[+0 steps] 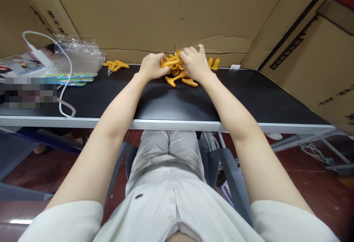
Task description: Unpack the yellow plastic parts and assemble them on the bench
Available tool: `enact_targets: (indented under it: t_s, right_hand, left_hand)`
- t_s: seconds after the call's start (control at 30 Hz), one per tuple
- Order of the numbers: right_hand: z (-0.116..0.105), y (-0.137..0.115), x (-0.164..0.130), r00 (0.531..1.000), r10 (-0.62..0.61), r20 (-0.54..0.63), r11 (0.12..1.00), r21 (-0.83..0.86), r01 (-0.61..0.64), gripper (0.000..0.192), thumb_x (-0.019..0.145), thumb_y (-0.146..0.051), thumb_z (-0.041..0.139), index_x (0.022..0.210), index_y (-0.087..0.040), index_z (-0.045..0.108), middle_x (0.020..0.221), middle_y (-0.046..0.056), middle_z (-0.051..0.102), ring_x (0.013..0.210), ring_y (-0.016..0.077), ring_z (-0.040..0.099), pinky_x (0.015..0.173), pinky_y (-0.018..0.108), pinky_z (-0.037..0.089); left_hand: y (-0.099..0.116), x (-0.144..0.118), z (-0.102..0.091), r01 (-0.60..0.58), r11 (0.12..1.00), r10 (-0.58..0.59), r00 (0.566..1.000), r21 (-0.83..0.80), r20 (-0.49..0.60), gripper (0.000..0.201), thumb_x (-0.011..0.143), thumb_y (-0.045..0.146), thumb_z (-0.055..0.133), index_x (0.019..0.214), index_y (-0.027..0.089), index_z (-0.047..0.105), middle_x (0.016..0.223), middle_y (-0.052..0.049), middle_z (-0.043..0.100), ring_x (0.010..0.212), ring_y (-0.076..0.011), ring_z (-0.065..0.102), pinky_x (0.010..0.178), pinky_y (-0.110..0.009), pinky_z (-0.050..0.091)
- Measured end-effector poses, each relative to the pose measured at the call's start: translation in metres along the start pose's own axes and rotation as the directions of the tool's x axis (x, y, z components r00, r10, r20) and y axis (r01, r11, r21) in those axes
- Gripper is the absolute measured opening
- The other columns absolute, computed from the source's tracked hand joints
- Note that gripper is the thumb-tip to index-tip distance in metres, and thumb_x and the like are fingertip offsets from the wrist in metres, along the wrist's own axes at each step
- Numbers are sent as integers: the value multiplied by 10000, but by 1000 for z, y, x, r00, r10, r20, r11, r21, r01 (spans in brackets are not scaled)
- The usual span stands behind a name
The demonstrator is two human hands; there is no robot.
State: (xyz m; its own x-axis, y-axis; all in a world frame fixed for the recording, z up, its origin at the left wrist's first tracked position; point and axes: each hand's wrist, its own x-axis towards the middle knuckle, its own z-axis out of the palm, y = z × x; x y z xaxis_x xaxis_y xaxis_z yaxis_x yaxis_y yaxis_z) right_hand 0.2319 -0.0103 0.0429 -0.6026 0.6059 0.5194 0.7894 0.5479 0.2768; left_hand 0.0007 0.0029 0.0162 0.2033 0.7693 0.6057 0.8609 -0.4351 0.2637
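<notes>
Item 1: orange part (172, 62), at the table's (249, 98) far edge, held by both my grips: left hand (151, 66) closed on 1 end, right hand (195, 63) on the other. Loose orange pieces (182, 80) beneath. Further pieces (116, 65) left, beside a plastic bag (79, 54).

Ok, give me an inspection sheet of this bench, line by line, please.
Surface: black tabletop with a pale front edge.
Job's things: orange plastic pieces piled at the far edge; one orange piece held between both hands.
Clutter: a second cluster of orange pieces, a clear plastic bag, colourful printed sheets.
Grip: left hand and right hand both closed on the held piece.
Cables: white cable looping over the left side.
Surroundings: cardboard walls behind and to the right.
</notes>
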Motion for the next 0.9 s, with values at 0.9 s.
enact_targets:
  t_s: [0.9]
  right_hand:
    - [0, 88, -38, 706, 702, 97, 703, 69, -708, 442, 1161, -366, 465, 1530, -194, 636, 1623, 206, 621, 1562, 392, 538, 1313, 600, 400]
  left_hand:
    - [-12, 10, 5, 334, 816, -275, 942, -472, 192, 206, 802, 346, 749, 950, 210, 704, 625, -9, 549, 714, -273, 736, 755, -518, 678]
